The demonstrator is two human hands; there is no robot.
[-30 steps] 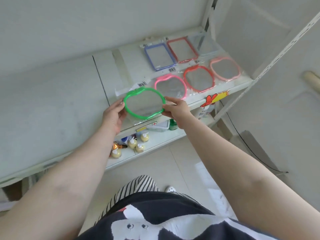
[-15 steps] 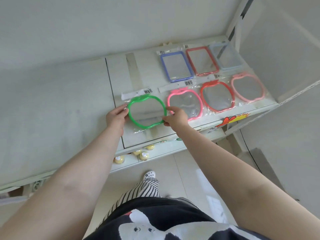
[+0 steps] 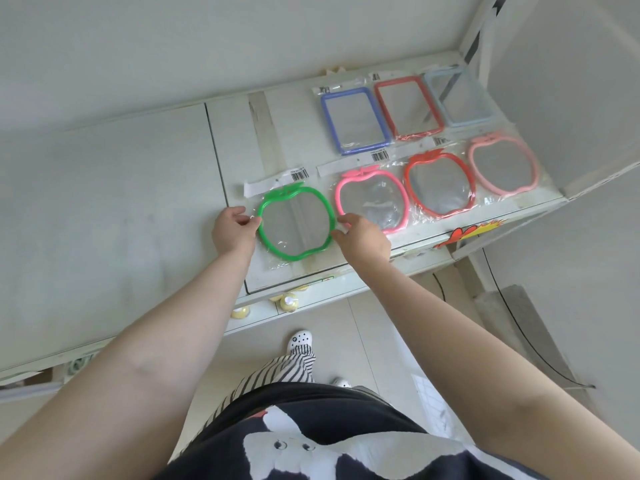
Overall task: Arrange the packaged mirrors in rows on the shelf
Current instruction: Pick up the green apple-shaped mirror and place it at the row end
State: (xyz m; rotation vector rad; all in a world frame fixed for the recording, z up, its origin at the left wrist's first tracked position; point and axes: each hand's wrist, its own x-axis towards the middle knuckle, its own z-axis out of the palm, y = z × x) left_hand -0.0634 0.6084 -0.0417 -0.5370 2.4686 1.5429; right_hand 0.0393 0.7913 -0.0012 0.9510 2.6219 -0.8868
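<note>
Since a second ago the green mirror has travelled from the shelf's front lip, where I had it tilted up, to a spot further in, now lying flat or nearly so beside the pink mirror, and my view has swung so the whole shelf sits lower in frame.

Nearest me, both forearms reach up and forward. My left hand pinches the green frame's left edge, fingers curled onto the rim; my right hand does the same on the right edge, fingers closed on it and overlapping the pink mirror's lower left corner. So both hands hold the one packet, neither has let go.

To finish this placement well, I judge I should square the green apple shape with its neighbours: leaf tab pointing to the back, front edge level with the pink, red mirror and pale pink mirror, and a small gap so the plastic sleeves don't ride over each other (they look slippery and crinkly). Then lift my fingers straight off without dragging.

Further back, a second row holds the blue mirror, a red rectangular mirror and a light blue mirror against the wall.
</note>
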